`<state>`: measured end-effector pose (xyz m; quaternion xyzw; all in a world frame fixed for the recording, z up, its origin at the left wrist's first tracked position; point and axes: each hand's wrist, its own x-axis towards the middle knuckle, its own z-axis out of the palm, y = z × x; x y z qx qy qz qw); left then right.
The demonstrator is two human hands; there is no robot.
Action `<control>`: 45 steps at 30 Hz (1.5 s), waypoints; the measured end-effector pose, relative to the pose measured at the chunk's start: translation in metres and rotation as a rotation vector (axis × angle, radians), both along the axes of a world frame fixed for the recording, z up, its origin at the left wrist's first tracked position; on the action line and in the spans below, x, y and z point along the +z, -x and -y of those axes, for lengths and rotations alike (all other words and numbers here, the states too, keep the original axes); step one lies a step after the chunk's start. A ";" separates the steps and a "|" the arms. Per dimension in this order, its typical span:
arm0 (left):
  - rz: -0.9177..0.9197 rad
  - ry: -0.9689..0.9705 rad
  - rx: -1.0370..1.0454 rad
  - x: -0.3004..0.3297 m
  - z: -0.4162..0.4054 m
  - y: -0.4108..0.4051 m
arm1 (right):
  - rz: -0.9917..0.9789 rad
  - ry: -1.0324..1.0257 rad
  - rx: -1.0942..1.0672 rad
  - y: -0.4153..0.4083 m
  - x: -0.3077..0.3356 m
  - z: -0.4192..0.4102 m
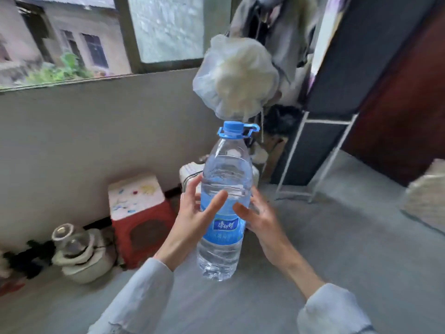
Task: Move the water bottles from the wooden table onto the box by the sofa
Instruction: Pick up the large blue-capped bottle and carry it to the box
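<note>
A large clear water bottle with a blue cap, a blue carry loop and a blue label is held upright in the air over the grey floor. My left hand presses its left side, fingers spread across the front. My right hand presses its right side from behind. Both hands together carry the bottle. No wooden table, sofa or box shows in this view.
A red plastic stool with a white painted top stands by the wall at left. A white kettle-like pot sits on the floor. A white bag hangs above the bottle. A dark fabric wardrobe on a white frame stands at right.
</note>
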<state>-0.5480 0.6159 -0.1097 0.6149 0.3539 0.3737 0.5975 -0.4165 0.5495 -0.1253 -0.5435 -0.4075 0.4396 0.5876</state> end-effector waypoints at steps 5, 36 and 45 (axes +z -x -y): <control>0.047 -0.034 -0.280 0.014 0.000 -0.122 | -0.035 -0.051 -0.266 -0.103 0.007 0.025; 0.003 -0.063 -0.983 0.003 0.046 -0.872 | 0.054 -0.033 -1.026 -0.766 -0.002 0.131; -0.005 -0.033 -1.067 -0.008 0.111 -1.073 | 0.064 0.019 -1.094 -0.953 -0.005 0.203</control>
